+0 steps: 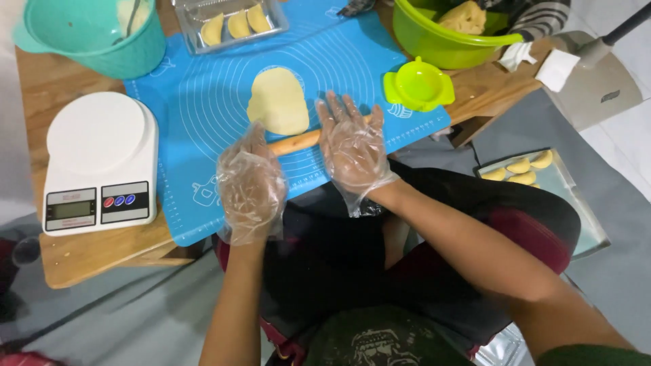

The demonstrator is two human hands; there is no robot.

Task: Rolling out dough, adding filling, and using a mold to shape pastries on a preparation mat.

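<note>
A flattened oval of pale yellow dough (278, 100) lies on a blue silicone baking mat (339, 64). A wooden rolling pin (297, 141) rests at the dough's near edge. My left hand (249, 184) and my right hand (352, 146) both wear clear plastic gloves and press flat on the pin, fingers spread, one at each end. Most of the pin is hidden under my palms.
A white kitchen scale (100, 161) stands left of the mat. A teal bowl (95, 32) sits at back left, a clear tray of folded pastries (234, 24) behind the dough, a green bowl of dough (447, 30) and a green dumpling press (419, 85) to the right. A floor tray (542, 183) holds more pastries.
</note>
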